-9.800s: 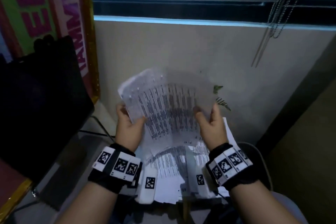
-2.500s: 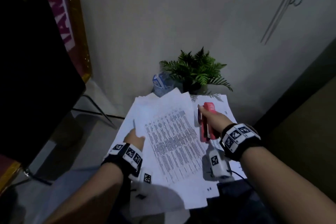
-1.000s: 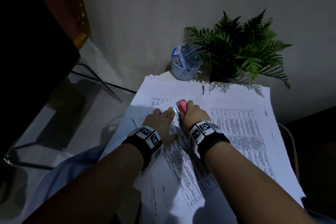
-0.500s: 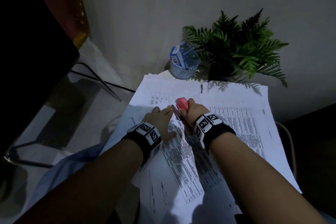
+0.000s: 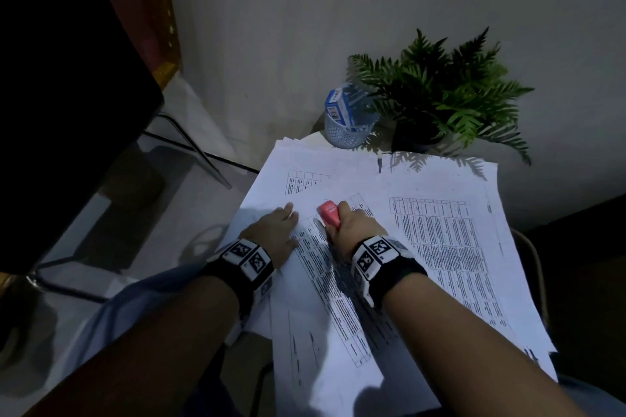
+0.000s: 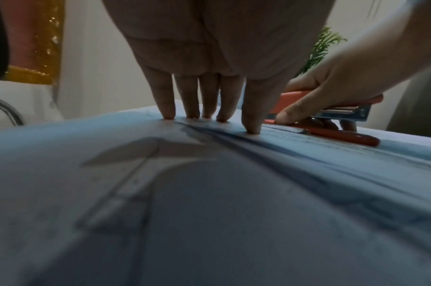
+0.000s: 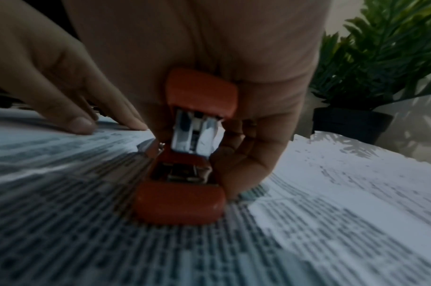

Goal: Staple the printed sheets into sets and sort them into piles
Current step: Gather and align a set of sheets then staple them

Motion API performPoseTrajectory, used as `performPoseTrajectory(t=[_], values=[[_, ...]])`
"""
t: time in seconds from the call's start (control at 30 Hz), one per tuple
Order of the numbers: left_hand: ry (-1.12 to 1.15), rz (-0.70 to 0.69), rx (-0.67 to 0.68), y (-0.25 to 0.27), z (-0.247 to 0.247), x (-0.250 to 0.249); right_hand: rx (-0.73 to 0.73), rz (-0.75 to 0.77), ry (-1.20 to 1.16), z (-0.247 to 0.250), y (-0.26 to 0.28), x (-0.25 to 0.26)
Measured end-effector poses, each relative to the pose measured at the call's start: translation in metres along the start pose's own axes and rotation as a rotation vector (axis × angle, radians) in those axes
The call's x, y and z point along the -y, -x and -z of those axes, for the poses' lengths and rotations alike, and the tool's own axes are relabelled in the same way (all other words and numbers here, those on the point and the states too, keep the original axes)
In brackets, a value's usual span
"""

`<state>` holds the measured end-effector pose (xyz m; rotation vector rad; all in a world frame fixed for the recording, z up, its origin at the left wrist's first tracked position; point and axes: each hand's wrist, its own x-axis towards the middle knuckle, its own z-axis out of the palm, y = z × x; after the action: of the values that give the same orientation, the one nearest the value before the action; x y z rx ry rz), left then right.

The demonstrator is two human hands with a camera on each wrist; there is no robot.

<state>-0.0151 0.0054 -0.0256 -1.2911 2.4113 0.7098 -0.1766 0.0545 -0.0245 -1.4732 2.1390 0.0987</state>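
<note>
Dim tabletop before the potted fern point(image 5: 437, 91): flat-fingered left hand point(image 5: 276, 230) pins the printed set point(image 5: 325, 267), right hand point(image 5: 355, 230) grips the red stapler point(image 5: 328, 213), stapling apparently underway; piling likely follows.

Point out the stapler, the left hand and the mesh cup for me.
stapler point(image 5: 328, 216): head view, red top cover.
left hand point(image 5: 272, 230): head view, back of hand.
mesh cup point(image 5: 349, 132): head view, front wall.

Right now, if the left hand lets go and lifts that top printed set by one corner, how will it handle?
Likely floppy: the printed set is thin paper, already bowed under the left hand. Probably light. It may slide or fan, since loose sheets lie beneath and the stapler grips only one corner.
</note>
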Motion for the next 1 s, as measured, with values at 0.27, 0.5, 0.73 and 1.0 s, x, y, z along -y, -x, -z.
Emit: performPoseTrajectory(t=[0.27,0.5,0.73,1.0], values=[[0.037,-0.019,0.008,0.004,-0.004,0.004,-0.003,-0.025,-0.011,-0.007,-0.003,0.030],[0.035,-0.045,0.021,0.002,-0.004,0.008,-0.030,-0.015,-0.009,-0.005,-0.007,0.036],[0.024,-0.034,0.032,0.004,0.000,0.005,0.025,0.000,-0.038,-0.002,-0.015,0.033],[0.031,-0.032,0.034,0.004,-0.002,0.003,0.067,0.011,-0.063,0.004,-0.017,0.029]])
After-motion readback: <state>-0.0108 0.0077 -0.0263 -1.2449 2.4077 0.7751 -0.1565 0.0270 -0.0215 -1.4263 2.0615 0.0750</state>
